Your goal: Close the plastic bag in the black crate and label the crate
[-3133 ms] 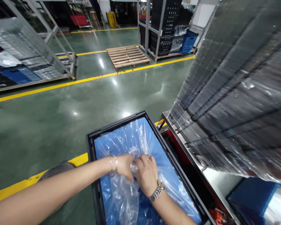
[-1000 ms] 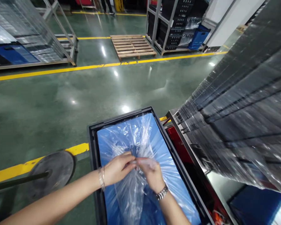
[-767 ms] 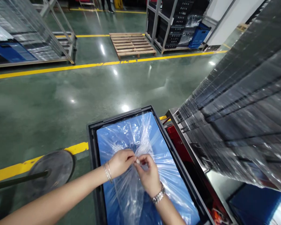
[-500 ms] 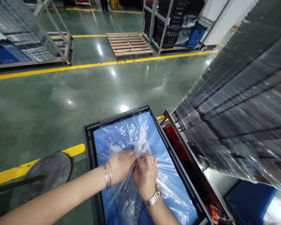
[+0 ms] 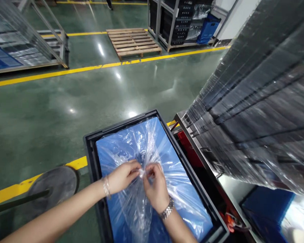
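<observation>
Pinching together over the middle of the crate, both hands grip the gathered neck of a clear, crinkled plastic bag (image 5: pixel 144 158). The left hand (image 5: pixel 121 175) has its fingers curled almost closed, thumb and fingertips nipping the bunched film at the point where it meets the other hand; a thin silver bracelet (image 5: pixel 106 186) sits on that wrist. The right hand (image 5: pixel 154 187) is likewise nearly closed, its fingertips bent inward and clamped on the same knot of film, touching or all but touching the left fingertips. A silver metal-link wristwatch (image 5: pixel 167 212) circles the right wrist.

The bag's film fans out from the pinch in tight, shiny pleats, running away from the hands toward the far end of the crate and spreading down under the wrists toward the near end. Through it shows a flat bright blue sheet-like mass that fills the bag; what it is made of cannot be told. The bag lies inside a dark grey rectangular plastic crate (image 5: pixel 90 158), directly beneath both hands, and fills it almost to the rim.

To the right of the right hand rises a tall stack of black trays wrapped in clear film (image 5: pixel 255 101), leaning over a steel-topped cart (image 5: pixel 228 184). To the left of the left forearm, a round grey disc (image 5: pixel 58 184) lies on the green polished floor (image 5: pixel 66 111), across a yellow floor line (image 5: pixel 78 162). Far beyond the hands lies a wooden pallet (image 5: pixel 133 41).
</observation>
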The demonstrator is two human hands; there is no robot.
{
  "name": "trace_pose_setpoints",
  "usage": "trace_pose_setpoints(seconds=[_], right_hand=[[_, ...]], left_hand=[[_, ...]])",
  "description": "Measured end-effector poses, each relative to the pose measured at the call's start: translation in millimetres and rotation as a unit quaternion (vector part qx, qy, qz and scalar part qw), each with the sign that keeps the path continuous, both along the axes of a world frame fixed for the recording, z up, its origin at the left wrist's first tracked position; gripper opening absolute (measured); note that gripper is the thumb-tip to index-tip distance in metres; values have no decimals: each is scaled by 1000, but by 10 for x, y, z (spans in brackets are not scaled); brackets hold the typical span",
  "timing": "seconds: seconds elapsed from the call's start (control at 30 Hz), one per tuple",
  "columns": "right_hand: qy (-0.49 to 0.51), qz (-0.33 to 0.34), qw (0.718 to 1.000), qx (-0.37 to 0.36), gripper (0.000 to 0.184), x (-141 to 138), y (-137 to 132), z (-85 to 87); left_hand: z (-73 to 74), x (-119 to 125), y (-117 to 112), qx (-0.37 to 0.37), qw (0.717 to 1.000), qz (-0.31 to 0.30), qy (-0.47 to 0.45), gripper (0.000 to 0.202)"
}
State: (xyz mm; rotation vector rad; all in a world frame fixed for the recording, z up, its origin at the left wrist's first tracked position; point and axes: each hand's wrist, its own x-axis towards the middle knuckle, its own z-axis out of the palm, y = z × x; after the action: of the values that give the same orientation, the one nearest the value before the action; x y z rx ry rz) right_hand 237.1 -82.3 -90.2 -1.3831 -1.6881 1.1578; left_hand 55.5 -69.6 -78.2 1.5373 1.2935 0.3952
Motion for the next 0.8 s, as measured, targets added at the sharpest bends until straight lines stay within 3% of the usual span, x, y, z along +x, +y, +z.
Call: trace_pose_setpoints(seconds=[0.13, 0.27, 0.33, 0.4, 0.5, 0.6, 0.7, 0.8], right_hand=[[-52, -9, 997, 49, 10, 27, -98, 52], [-197, -9, 977, 85, 9, 3, -126, -35], [-222, 5, 972, 82, 10, -17, -112, -68], [-226, 13, 971, 79, 12, -16, -110, -40], [-237, 1, 969, 73, 16, 116, -206, 148], [-219, -44, 971, 85, 24, 428, -549, 385], [-146, -125, 977, 93, 31, 742, -1171, 440], [-41, -235, 967, 87, 25, 953, -1901, 291]], left_hand=[[-73, 14, 104, -64, 998, 17, -9, 24], [-98, -1, 140, -79, 997, 0, 2, 38], [-194, -9, 141, -25, 999, 4, 47, 34], [-327, -1, 126, 76, 989, 4, 126, 27], [-417, 70, 80, 220, 946, -39, 234, 33], [-263, 265, 17, 388, 867, -58, 306, 53], [-92, 586, -140, 399, 867, -36, 295, 75], [-141, 907, -433, 381, 866, -142, 290, 84]])
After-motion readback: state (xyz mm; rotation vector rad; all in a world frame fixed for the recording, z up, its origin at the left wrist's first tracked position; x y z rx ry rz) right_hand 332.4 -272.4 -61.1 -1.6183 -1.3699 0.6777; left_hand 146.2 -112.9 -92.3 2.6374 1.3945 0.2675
